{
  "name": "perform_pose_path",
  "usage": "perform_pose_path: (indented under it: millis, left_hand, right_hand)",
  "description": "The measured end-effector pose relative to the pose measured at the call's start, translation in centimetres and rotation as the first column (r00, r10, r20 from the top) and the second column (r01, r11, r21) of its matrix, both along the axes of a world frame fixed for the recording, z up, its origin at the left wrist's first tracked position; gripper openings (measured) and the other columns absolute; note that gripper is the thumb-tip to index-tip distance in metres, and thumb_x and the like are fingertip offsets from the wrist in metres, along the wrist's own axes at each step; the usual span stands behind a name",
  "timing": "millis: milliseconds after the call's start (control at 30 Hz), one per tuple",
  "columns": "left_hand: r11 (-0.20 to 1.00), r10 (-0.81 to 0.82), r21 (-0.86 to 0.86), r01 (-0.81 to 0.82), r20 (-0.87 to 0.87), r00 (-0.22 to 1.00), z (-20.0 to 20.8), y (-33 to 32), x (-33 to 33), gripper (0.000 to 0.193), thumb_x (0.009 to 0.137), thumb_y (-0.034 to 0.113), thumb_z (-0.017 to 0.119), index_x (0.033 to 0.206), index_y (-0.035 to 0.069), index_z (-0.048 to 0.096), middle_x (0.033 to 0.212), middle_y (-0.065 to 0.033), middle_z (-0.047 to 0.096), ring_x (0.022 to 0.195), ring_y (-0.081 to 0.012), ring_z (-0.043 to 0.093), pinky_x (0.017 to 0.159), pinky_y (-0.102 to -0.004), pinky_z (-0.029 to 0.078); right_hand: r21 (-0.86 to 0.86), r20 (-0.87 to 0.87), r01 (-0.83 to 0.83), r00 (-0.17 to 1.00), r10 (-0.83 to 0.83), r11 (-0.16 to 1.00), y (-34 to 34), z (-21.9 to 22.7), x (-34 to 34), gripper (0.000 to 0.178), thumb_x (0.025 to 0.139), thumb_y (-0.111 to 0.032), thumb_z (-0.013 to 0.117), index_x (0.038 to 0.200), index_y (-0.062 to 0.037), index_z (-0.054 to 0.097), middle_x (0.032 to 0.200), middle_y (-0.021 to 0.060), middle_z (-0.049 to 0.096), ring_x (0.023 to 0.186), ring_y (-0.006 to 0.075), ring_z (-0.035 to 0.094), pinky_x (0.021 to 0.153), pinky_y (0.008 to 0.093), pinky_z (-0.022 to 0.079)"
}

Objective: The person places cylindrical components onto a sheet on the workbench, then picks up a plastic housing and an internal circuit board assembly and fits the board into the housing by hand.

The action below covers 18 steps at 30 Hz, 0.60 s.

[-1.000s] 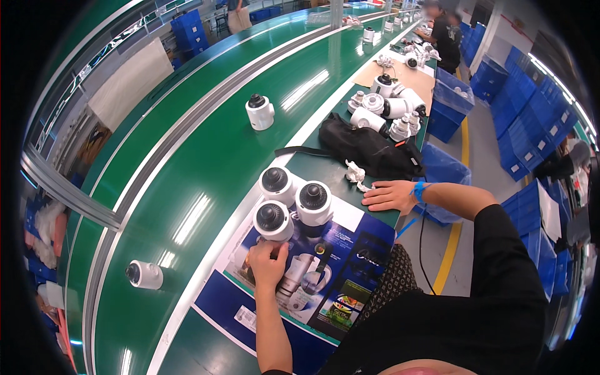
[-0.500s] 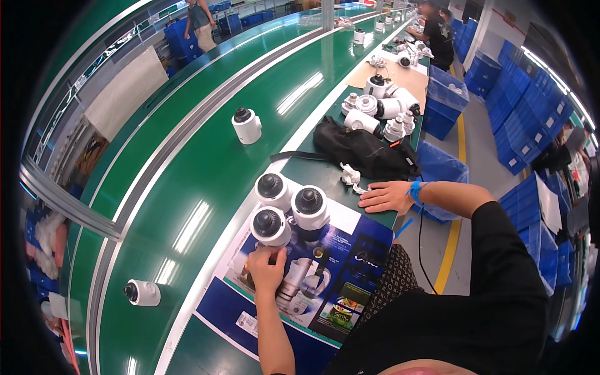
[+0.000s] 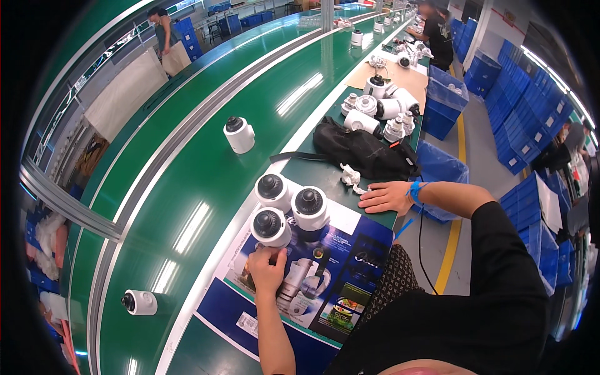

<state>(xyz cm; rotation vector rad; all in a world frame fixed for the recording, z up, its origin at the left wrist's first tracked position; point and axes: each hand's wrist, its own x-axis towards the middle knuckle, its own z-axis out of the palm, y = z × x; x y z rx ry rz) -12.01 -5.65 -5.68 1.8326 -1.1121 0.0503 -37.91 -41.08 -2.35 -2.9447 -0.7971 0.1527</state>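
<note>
Three white cylindrical appliance housings with black ribbed cone tops stand close together on a printed cardboard sheet point(image 3: 337, 250). My left hand point(image 3: 267, 267) is curled against the base of the nearest housing point(image 3: 270, 228), its fingertips partly hidden. Just behind stand the other two, a right-hand housing point(image 3: 309, 207) and a far-left housing point(image 3: 272, 189). My right hand point(image 3: 384, 198) lies flat with its fingers stretched on the green bench edge, holding nothing. Close to its fingertips is a crumpled white scrap point(image 3: 351, 177).
A green conveyor belt point(image 3: 187, 181) runs along the left, carrying an upright housing point(image 3: 239, 135) and one lying down point(image 3: 140, 302). A black bag point(image 3: 362, 150) lies beyond my right hand, before a pile of white parts point(image 3: 378, 106). Blue bins point(image 3: 442, 175) stand at right.
The housings on the conveyor have shifted slightly nearer and to the left. A person in the far background has moved left. Both my hands and the three grouped housings stay in place.
</note>
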Motion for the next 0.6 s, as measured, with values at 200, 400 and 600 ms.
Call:
perform_pose_path:
  millis: [200, 400, 600]
  left_hand:
    - [1.0, -0.003, -0.006, 0.003, -0.002, 1.0, 0.18, -0.02, -0.08, 0.016, 0.073, 0.016, 0.075, 0.069, 0.007, 0.063, 0.066, -0.0067, 0.063, 0.066, -0.0267, 0.056, 0.067, -0.0389, 0.039]
    - [1.0, -0.001, -0.004, 0.001, 0.0, 1.0, 0.23, 0.0, -0.09, 0.016, 0.073, 0.016, 0.075, 0.069, 0.006, 0.063, 0.065, -0.0067, 0.063, 0.065, -0.0264, 0.056, 0.067, -0.0385, 0.039]
    - [1.0, -0.003, 0.004, 0.003, 0.008, 1.0, 0.35, 0.0, -0.08, 0.015, 0.074, 0.016, 0.075, 0.07, 0.007, 0.064, 0.065, -0.0065, 0.063, 0.065, -0.026, 0.057, 0.067, -0.0382, 0.039]
  right_hand:
    - [0.001, -0.006, 0.001, 1.0, -0.001, 1.0, 0.0, 0.02, 0.0, 0.09, 0.067, -0.019, 0.07, 0.147, -0.0133, 0.03, 0.154, 0.0102, 0.028, 0.142, 0.029, 0.028, 0.115, 0.0513, 0.023]
    - [-0.001, 0.014, -0.005, 1.0, 0.005, 1.0, -0.12, -0.3, 0.02, 0.088, 0.067, -0.02, 0.069, 0.146, -0.0131, 0.031, 0.154, 0.0101, 0.029, 0.142, 0.0291, 0.028, 0.115, 0.0512, 0.023]
    - [-0.022, 0.013, -0.011, 1.0, 0.012, 1.0, -0.15, -0.28, 0.04, 0.092, 0.064, -0.021, 0.07, 0.147, -0.0124, 0.03, 0.155, 0.01, 0.027, 0.142, 0.0293, 0.026, 0.115, 0.0506, 0.023]
